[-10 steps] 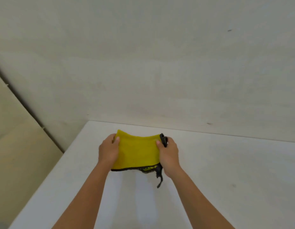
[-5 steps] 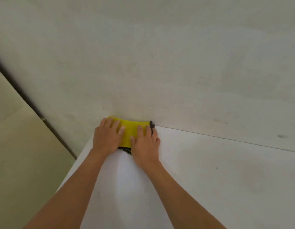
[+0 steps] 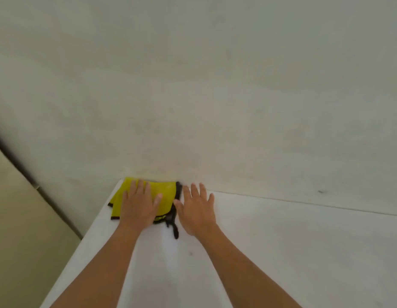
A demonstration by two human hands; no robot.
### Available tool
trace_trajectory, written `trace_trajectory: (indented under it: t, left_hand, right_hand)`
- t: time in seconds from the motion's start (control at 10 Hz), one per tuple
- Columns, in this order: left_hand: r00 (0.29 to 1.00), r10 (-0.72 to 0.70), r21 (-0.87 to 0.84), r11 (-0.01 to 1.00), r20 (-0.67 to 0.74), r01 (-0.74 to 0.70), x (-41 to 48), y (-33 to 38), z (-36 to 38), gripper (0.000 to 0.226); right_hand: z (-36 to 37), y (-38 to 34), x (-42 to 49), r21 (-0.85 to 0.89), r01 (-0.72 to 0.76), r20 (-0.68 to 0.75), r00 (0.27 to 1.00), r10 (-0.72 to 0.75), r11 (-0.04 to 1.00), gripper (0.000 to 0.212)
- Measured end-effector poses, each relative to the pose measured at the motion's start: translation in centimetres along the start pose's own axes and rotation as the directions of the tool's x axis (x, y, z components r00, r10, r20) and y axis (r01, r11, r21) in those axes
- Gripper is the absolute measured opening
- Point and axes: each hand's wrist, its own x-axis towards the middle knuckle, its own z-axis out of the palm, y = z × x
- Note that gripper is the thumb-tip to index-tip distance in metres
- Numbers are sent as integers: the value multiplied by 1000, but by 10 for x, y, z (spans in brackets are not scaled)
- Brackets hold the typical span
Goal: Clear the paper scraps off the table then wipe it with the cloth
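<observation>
Where the white table (image 3: pixel 282 252) meets the pale wall (image 3: pixel 215 85), at its far left corner, the yellow cloth (image 3: pixel 164 192) lies flat, folded, with a black hem along its right and near edges. A black loop (image 3: pixel 174 227) trails from the cloth's near right corner onto the bare tabletop, between the two wrists.

Only the head view is given. The left hand (image 3: pixel 138 207) rests palm down on the cloth, fingers spread and straight, pressing it to the table rather than gripping it; yellow shows past the fingertips, to the left of the hand, and to the right between thumb and hem. The right hand (image 3: pixel 197 210) lies just beside the cloth's right edge, palm down too, fingers fanned wide and holding nothing. Its thumb comes up against the black hem, though whether it touches the fabric or only sits beside it cannot be told. Its fingertips reach close to the seam where table and wall meet.

Both bare forearms run in from the bottom of the picture and converge toward the corner. A small dark speck (image 3: pixel 191 254) sits on the table between them, near the right forearm. No paper scraps show on the visible part of the table. Left of the table's edge is a tan floor (image 3: pixel 22 230), crossed by a dark strip (image 3: pixel 37 185) running along the foot of the wall.
</observation>
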Motion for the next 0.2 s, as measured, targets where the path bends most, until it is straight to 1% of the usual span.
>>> trace_trajectory:
  t: [0.1, 0.2]
  left_hand:
    - [998, 63, 27, 998, 27, -64, -19, 47, -28, 62]
    - [989, 130, 8, 991, 67, -131, -45, 96, -49, 73]
  right_hand:
    - [-34, 37, -28, 2, -59, -49, 997, 59, 998, 57]
    - [-64, 76, -63, 32, -139, -94, 986, 141, 990, 56]
